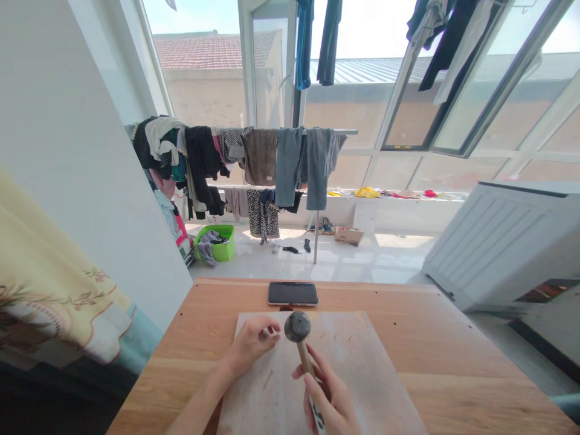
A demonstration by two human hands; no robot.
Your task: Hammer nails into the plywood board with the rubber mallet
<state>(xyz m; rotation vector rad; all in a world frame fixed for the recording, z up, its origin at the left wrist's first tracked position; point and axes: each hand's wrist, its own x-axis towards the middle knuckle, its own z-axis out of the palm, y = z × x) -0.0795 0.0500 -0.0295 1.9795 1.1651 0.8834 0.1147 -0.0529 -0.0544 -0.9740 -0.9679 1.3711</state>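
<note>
Hammer (pixel 304 353) – dark round head (pixel 298 327), wooden handle (pixel 306 360) – clasped by right fingers (pixel 317 391); left fingers (pixel 266 322) curled, contents unclear

Wooden table (pixel 457 356), pale board (pixel 365 368), phone (pixel 293 293) beyond

The single view looks from the person's head, facing forward and angled down. The camera sits close above the desk (pixel 444 356), with the left hand (pixel 252 345) and right hand (pixel 333 396) near, around six o'clock; its wide frame reaches across the room to the windows (pixel 274 75), well apart at twelve o'clock.
</note>
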